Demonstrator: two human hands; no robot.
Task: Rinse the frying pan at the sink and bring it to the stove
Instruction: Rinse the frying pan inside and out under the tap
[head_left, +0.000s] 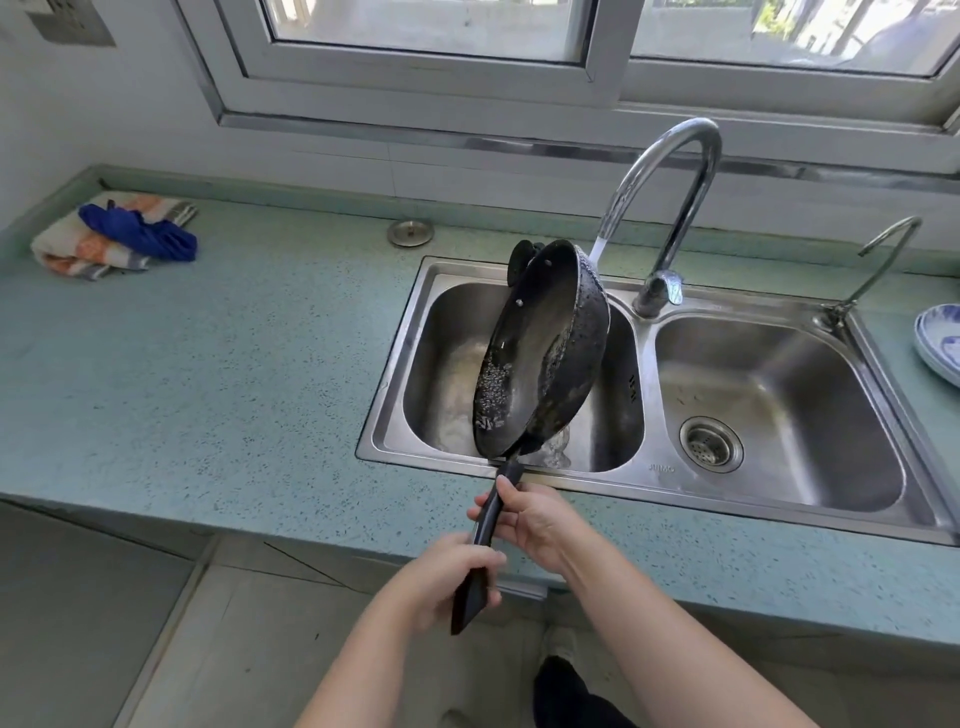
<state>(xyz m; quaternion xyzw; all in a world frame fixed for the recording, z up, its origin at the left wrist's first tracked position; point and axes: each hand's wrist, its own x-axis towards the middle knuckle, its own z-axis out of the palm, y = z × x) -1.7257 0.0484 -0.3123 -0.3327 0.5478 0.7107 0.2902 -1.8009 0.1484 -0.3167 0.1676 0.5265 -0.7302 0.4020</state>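
A black frying pan (540, 348) is tilted steeply on its side over the left basin of a steel double sink (644, 483). Water runs from the tall curved tap (675, 208) onto the pan's upper rim, and drops cling to its inside. My left hand (447, 577) grips the lower end of the long black handle. Higher up, just below the pan, my right hand (530, 519) is wrapped around the same handle. Water pools in the left basin beneath the pan. No stove is in view.
A folded striped towel with a blue cloth (114, 236) lies at the far left of the teal counter (208, 364). A round metal cap (410, 232) sits behind the sink. A smaller tap (878, 260) and stacked blue-and-white plates (940, 343) stand at the right.
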